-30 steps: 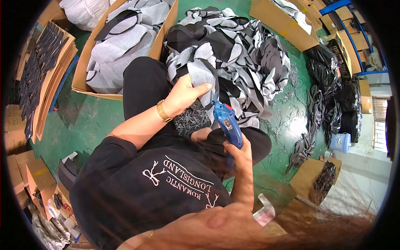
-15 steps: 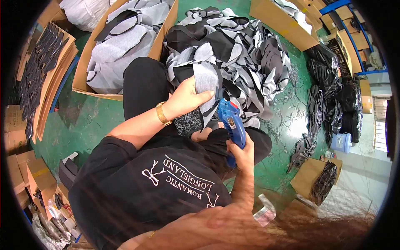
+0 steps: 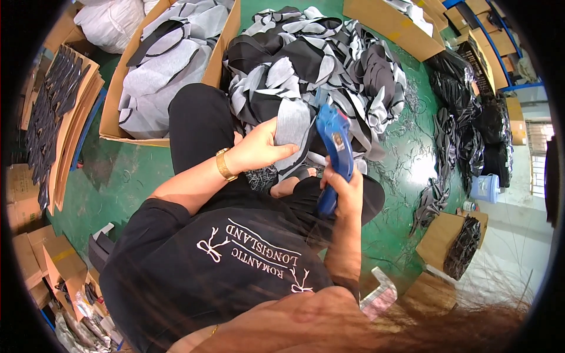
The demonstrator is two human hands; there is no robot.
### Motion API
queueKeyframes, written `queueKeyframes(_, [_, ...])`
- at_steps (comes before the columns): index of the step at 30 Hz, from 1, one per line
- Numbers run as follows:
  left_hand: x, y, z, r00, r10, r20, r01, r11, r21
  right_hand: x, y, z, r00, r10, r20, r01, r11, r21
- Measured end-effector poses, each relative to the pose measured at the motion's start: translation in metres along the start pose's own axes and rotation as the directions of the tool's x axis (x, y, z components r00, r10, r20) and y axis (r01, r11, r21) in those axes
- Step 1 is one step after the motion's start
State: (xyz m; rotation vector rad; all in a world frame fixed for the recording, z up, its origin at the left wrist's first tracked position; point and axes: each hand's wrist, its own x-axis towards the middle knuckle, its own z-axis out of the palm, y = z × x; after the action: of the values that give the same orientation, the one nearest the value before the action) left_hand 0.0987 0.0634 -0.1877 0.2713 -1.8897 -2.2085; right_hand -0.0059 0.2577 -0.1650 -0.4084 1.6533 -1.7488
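My left hand point(image 3: 259, 146) is closed on a grey fabric piece point(image 3: 292, 126), thumb on top, fingers underneath. The piece is rounded at its far end, with a dark edge along its right side. In my right hand point(image 3: 346, 185) is a blue handheld electric cutter point(image 3: 335, 132), gripped by its handle and tilted with its head pointing away from me. The cutter's head is just right of the fabric piece and looks apart from it. Beyond both hands lies a big heap of grey and black fabric pieces point(image 3: 318, 56).
An open cardboard box point(image 3: 112, 117) full of grey pieces stands by my left knee. Another carton point(image 3: 394, 26) is at the far right. Thin trimmings point(image 3: 412, 141) litter the green floor. Black plastic bags point(image 3: 456, 88) and a blue bucket point(image 3: 484, 186) are on the right; stacked cardboard point(image 3: 79, 112) is at left.
The cutter has moved away from me and slightly right, off the fabric's edge. My left hand still holds the grey piece, shifted slightly nearer to me. The view has shifted a little.
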Motion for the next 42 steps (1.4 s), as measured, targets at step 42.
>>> queueKeyframes(42, [0.021,0.007,0.002,0.975,-0.161,0.151,0.221,0.707,-0.672,-0.015,0.05,-0.02,0.883,0.187,0.43,-0.373,0.836,0.402])
